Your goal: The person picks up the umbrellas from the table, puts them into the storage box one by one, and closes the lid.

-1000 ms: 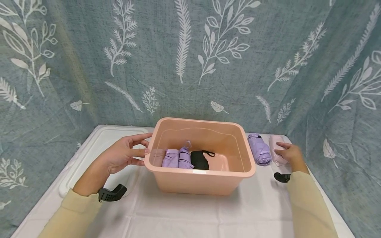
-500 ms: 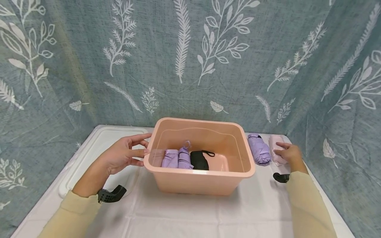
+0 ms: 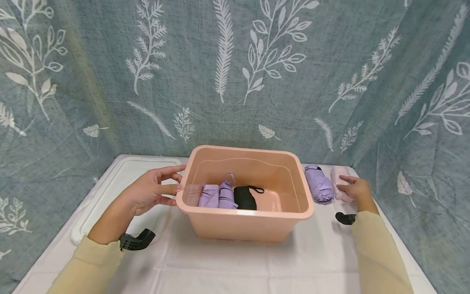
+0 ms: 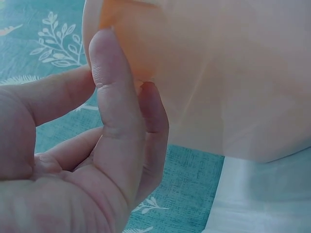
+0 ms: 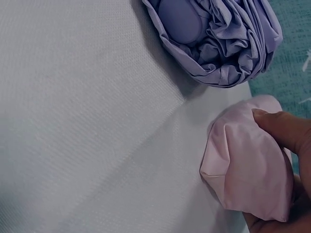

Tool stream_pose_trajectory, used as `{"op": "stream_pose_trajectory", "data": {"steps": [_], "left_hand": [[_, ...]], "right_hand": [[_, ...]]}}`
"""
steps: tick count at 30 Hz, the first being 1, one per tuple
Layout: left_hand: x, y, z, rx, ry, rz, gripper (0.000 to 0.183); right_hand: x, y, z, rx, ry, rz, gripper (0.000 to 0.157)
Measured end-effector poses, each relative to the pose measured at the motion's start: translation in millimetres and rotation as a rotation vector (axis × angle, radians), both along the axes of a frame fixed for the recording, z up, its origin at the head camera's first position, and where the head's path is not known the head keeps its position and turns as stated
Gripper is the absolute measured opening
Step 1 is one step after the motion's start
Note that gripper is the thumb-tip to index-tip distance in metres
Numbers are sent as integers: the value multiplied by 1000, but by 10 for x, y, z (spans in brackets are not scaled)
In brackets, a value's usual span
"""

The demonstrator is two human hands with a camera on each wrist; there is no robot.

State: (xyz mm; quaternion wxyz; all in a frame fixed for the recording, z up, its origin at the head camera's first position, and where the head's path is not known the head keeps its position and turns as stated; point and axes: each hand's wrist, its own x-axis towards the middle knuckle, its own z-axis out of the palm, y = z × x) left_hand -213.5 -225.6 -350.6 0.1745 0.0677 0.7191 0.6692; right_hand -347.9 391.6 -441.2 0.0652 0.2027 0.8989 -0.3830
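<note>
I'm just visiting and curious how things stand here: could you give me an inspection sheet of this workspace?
Surface: white cloth, creased.
Job's things: peach bin holding two purple rolls and a black pouch; outside it, a third purple roll and a pink roll.
Clutter: pale panel left of the bin.
Hands: left hand grips the bin's rim; right hand pinches the pink roll.
Cables: nothing seen.
Surroundings: leaf-patterned curtain, back and sides.

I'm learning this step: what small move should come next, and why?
Probably lift the soft pale-pink fabric bundle: the right hand grips it, while the left hand touches the peach rectangular plastic bin, where bare floor shows.
</note>
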Motion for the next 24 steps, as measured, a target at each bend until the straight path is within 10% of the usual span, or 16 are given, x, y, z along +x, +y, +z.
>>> {"op": "stream_pose_trajectory", "data": {"steps": [24], "left_hand": [[-7,-10,-25,8,4,-2,79]], "right_hand": [[-49,-20,164,106,22,84,52]]}}
